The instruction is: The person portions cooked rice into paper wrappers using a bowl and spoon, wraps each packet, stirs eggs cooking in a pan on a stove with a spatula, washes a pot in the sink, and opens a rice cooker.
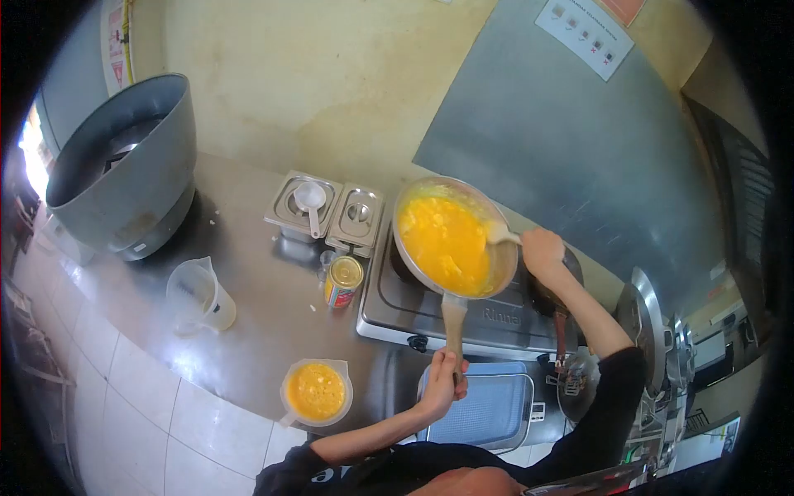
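My left hand (445,385) is closed round the beige handle of a frying pan (504,266), which sits over the left side of a gas stove (389,306). Bright yellow egg (442,240), partly in soft lumps, covers much of the pan's bottom. In my right hand (544,255) is the grip of a pale spatula (501,233), its blade in the egg at the pan's right side. Near my left forearm stands a clear measuring jug (347,388) holding more yellow egg mixture.
Lidded steel containers (358,211) stand by the wall, with a white scoop (311,197) on one. A can (343,281), an upright clear jug (211,302) and a large grey machine (124,174) are leftward. A blue-grey mesh basket (480,405) lies before the stove; a dark pan (550,293) sits on its right side.
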Tool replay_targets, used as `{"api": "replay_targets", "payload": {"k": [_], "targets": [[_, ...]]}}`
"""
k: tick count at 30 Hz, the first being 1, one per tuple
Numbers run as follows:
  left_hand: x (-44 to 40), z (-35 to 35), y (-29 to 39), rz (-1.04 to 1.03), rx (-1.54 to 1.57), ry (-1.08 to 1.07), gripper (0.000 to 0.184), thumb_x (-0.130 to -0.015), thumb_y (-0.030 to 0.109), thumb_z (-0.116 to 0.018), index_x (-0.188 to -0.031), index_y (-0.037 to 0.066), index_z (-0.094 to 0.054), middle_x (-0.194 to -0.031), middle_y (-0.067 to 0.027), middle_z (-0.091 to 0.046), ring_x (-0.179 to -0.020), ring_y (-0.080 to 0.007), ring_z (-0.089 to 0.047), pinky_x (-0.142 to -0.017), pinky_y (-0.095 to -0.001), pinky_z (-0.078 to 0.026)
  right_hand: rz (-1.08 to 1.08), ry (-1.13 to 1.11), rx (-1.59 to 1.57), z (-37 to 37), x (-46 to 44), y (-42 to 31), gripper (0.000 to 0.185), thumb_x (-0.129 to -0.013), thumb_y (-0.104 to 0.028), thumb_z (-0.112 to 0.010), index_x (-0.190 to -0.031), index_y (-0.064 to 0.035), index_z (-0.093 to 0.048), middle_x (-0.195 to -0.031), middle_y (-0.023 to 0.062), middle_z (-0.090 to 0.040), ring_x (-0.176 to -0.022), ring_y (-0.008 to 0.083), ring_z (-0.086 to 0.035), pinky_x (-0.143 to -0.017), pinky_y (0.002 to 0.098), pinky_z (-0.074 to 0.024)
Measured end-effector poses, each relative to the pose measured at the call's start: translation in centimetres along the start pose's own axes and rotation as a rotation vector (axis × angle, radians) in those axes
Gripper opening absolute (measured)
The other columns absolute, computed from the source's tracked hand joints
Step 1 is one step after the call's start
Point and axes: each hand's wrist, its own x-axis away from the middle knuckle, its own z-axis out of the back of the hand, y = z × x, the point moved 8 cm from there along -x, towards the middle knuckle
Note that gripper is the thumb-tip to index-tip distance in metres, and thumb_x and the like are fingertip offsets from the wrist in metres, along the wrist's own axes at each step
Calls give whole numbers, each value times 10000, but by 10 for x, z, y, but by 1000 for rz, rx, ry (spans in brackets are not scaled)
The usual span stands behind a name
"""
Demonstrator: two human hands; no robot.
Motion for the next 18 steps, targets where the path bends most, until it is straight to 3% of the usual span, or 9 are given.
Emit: {"api": "replay_targets", "payload": {"k": [2,4,8,10,12,17,18], "targets": [[1,0,3,20,-8,-1,187,-968,337,-356,-1003,155,-331,-857,-20,-466,-498,-101,-380,-436,-242,-300,-20,116,-33,-11,-28,-14,192,-808,-161,-553,-950,-114,-673,-987,136,-636,-850,268,-656,-696,376,-528],[-1,-1,4,50,-17,-3,194,-968,344,-354,-1005,156,-327,-855,-19,-464,-498,-100,-377,-435,-238,-297,-10,408,-110,-4,-43,-28,156,-801,-206,-551,-868,-158,-684,-863,116,-614,-758,263,-653,-619,389,-526],[0,1,4,86,-20,-23,222,-974,340,-324,-1089,151,-305,-845,-31,-453,-491,-97,-374,-433,-247,-323,86,459,-161,22,-32,-11,162,-796,-217,-570,-916,-180,-673,-859,103,-607,-734,271,-648,-597,382,-518],[-1,0,7,84,-5,-22,247,-978,327,-309,-1139,139,-294,-842,-42,-448,-481,-94,-373,-429,-250,-346,-20,218,-69,15,-20,12,210,-793,-226,-591,-993,-212,-652,-855,84,-600,-705,279,-641,-591,387,-506],[0,-1,7,107,-59,-58,259,-978,311,-295,-1163,131,-279,-840,-45,-448,-499,-101,-399,-444,-256,-373,-55,214,-64,1,-9,23,205,-793,-238,-599,-990,-215,-653,-838,78,-597,-709,278,-639,-596,390,-501],[-1,-1,7,126,-212,-79,286,-977,295,-289,-1210,135,-240,-771,-49,-439,-512,-102,-423,-458,-267,-401,-86,385,-185,-25,-50,22,195,-805,-260,-596,-967,-191,-679,-846,71,-611,-731,263,-641,-611,392,-484],[-1,0,9,126,-276,-68,301,-976,290,-289,-1229,139,-223,-743,-48,-431,-514,-103,-425,-458,-270,-406,3,477,-243,-23,-69,13,204,-803,-275,-599,-978,-208,-681,-831,61,-605,-737,251,-631,-628,389,-473]]}}
